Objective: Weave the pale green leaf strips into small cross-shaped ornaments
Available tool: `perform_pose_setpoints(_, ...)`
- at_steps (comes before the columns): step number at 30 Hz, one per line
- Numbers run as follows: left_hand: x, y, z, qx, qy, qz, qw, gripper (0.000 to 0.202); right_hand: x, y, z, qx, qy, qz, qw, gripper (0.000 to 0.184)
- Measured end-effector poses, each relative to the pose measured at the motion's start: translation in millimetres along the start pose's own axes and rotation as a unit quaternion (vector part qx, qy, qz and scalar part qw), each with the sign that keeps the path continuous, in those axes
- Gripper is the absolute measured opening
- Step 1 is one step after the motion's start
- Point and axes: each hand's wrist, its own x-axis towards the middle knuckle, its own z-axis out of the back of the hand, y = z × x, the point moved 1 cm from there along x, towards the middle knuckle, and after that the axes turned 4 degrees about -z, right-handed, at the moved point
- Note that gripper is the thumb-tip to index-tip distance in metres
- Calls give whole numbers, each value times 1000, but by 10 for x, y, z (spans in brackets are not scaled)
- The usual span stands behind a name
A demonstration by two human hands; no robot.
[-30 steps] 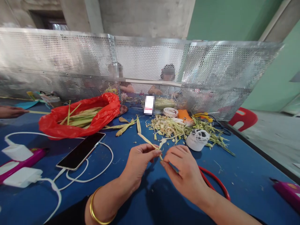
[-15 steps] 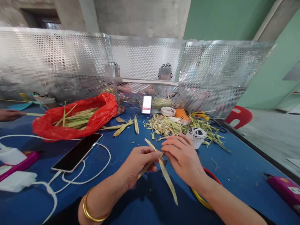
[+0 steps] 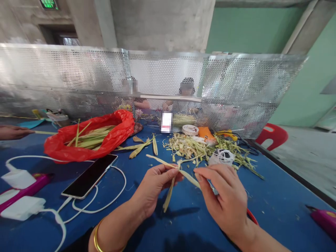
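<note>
One crossed bundle of flat, straw-coloured leaf strips (image 3: 189,177) sits at the fingertips of the left hand (image 3: 157,183), which pinches it at the crossing between thumb and fingers. Its longest line runs from far left to near right, with one tail reaching away over the left fingers, one slanting toward the right hand (image 3: 225,197), and one hanging below the left fingertips; a short pale stub stands up at the crossing. What the next move hinges on, I judge, is that right-hand tail: the crossing belongs to the left hand, while the right hand is nearer the tail's end, which passes behind its thumb. The right thumb and forefinger are bent close together, but I cannot tell whether they grip anything. Counting the rest: one red plastic bag (image 3: 54,151) of greenish strips lies beyond the left forearm, and one dark-screened phone (image 3: 90,176) lies nearer, beside two white plastic chargers (image 3: 18,180). Beyond the hands are several loose leaf strips (image 3: 154,145), one heap of pale dry clippings (image 3: 183,145), one round white tape roll (image 3: 190,130), one orange packet (image 3: 207,134) and one white tub with coiled cord (image 3: 223,157). At the left edge, one co-worker's hand (image 3: 15,132) holds one thin pale strip (image 3: 44,132).
</note>
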Motion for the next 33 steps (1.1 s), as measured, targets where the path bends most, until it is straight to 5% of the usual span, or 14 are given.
perform_pose_setpoints(2,3,0,-5,-30,-7,-18,999,27,-65,59,-51,58,84,-56,993,13)
perform_pose_setpoints(5,-8,31,-35,-57,-15,-18,998,30,-178,104,-225,148,210,-189,948,17)
perform_pose_setpoints(11,-32,110,-92,-73,-21,-1,997,32,-291,85,-412,242,272,-353,862,29)
perform_pose_setpoints(20,-33,97,-101,-91,-50,1,995,31,-262,129,-349,199,267,-283,899,26)
perform_pose_setpoints(24,-30,87,-88,-92,-56,-2,994,30,-236,142,-272,144,257,-195,935,28)
perform_pose_setpoints(29,-10,6,-23,-80,-41,-14,996,24,-118,32,-136,-20,76,-12,997,23)
perform_pose_setpoints(33,-17,-54,-2,-86,-38,5,996,19,-84,-65,-189,-36,117,-59,991,24)
